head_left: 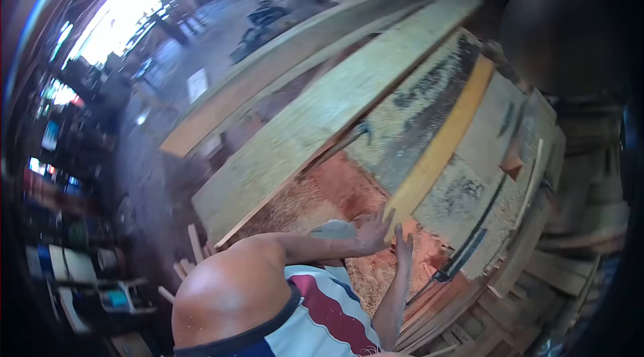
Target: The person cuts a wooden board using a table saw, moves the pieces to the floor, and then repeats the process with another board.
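A long yellowish plank [443,142] lies lengthwise on the dusty workbench [386,149]. At its near end my left hand [374,233] rests on the left edge, with the fingers spread on the wood. My right hand [404,244] is at the same end, on the right side, fingers pointing up beside the plank's corner; whether they grip it is unclear. Reddish sawdust lies under and around both hands.
A wide pale board [335,109] and a curved board [288,55] lie to the left. A long black clamp [463,253] is near the right hand. A small wood block [512,164] sits farther right. Stacked timber [570,203] stands at the far right.
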Available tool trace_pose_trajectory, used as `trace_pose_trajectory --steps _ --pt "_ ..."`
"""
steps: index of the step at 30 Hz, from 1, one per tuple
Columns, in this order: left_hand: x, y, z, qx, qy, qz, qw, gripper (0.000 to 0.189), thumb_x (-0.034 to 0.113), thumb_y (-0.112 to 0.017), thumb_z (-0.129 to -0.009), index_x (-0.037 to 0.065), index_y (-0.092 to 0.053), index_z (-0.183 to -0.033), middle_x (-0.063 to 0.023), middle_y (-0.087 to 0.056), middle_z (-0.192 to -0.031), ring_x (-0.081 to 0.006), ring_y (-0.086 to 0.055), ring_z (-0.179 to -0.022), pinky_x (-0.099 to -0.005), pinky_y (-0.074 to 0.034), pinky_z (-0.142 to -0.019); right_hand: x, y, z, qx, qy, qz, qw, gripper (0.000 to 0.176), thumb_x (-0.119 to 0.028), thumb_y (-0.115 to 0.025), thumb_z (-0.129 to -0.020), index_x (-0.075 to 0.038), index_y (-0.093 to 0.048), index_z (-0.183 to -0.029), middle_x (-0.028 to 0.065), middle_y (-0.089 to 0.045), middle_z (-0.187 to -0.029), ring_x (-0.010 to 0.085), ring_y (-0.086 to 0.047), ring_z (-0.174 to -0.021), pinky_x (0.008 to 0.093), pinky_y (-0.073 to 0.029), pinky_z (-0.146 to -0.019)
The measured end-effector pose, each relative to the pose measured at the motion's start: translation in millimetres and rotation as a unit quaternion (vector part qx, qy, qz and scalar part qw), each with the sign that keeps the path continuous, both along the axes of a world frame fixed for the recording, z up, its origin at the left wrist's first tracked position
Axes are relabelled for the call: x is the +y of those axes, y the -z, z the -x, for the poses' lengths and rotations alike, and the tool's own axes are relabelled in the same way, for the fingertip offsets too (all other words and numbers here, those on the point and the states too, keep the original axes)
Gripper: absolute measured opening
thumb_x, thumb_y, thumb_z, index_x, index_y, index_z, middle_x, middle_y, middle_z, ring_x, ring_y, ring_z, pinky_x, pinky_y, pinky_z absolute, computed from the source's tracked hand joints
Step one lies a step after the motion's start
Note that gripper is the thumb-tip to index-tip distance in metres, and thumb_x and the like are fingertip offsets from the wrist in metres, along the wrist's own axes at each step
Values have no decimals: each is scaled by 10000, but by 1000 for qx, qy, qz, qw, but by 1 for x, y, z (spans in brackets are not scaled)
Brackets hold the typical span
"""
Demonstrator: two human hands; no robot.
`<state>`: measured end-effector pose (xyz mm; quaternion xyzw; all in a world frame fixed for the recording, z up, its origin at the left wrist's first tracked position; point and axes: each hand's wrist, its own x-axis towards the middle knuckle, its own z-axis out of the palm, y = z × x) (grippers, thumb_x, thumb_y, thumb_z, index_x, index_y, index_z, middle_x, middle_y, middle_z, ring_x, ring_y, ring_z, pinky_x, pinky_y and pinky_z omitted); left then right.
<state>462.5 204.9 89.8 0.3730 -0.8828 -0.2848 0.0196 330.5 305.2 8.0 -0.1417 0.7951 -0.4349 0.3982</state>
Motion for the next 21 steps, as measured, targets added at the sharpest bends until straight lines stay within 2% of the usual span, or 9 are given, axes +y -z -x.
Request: trace_pose_trajectory --steps 2,5,7,9,11,14,17,19,21 --pt "35 4 -30 30 11 9 999 1193 361 -892 -785 -5 -188 -1676 -395 -287 -1613 -577 -454 -1404 -565 -512 -1100 31 -11 -40 -384 72 172 904 739 -599 -573 -1066 -45 -518 -1551 127 -666 -1396 276 -659 -1249 410 -532 -1045" --pt "79 1 -66 106 21 -55 993 1172 361 -875 -800 8 -183 -1678 -380 -282 -1626 -573 -482 -1384 -575 -569 -1017 63 12 -86 -325 163 265 893 707 -605 -547 -1071 -71 -541 -1534 89 -649 -1429 240 -639 -1289 394 -528 -1056" --pt "102 -16 -80 149 44 -155 976 1156 360 -864 -811 12 -183 -1678 -374 -303 -1615 -568 -481 -1384 -583 -568 -1008 94 6 -93 -272 188 222 917 697 -621 -524 -1071 -73 -559 -1499 78 -662 -1395 227 -664 -1238 389 -553 -1024" --pt "128 -8 -89 170 88 -138 972 1137 371 -839 -822 28 -176 -1681 -347 -343 -1595 -525 -597 -1252 -566 -568 -985 134 -3 -86 -198 170 188 947 720 -660 -535 -1048 -74 -584 -1462 72 -680 -1348 227 -693 -1179 404 -597 -950" --pt "143 9 -95 195 138 -152 959 1115 357 -826 -837 53 -174 -1688 -333 -446 -1543 -494 -691 -1112 -551 -574 -947 166 -19 -84 -182 198 75 960 805 -767 -524 -993 -71 -629 -1382 87 -736 -1175 233 -756 -960 390 -640 -716" --pt "126 -12 -106 19 234 -261 936 961 342 -821 -828 61 -371 -1630 -300 -679 -1271 -454 -703 -1107 -555 -568 -930 225 30 -66 -164 164 25 972 880 -849 -486 -952 -61 -657 -1305 106 -753 -977 237 -750 -718 362 -599 -517" --pt "106 47 -118 -24 262 -148 953 725 371 -829 -792 40 -643 -1409 -249 -763 -1044 -448 -719 -1060 -545 -577 -907 238 11 -75 -138 138 5 981 920 -872 -433 -958 -35 -657 -1270 117 -746 -871 242 -714 -587 341 -581 -470" --pt "83 67 -127 -43 234 -108 965 545 396 -822 -789 25 -763 -1184 -248 -766 -1075 -436 -734 -1029 -545 -581 -899 249 15 -78 -142 99 -30 984 937 -852 -407 -985 -6 -637 -1315 157 -742 -972 262 -730 -649 363 -601 -487" --pt "59 54 -138 -98 220 -57 969 491 399 -814 -801 23 -770 -1113 -235 -774 -1048 -427 -743 -1002 -549 -582 -891 255 24 -87 -142 80 -31 986 950 -843 -386 -1001 15 -626 -1332 176 -741 -1019 274 -736 -670 376 -610 -495"
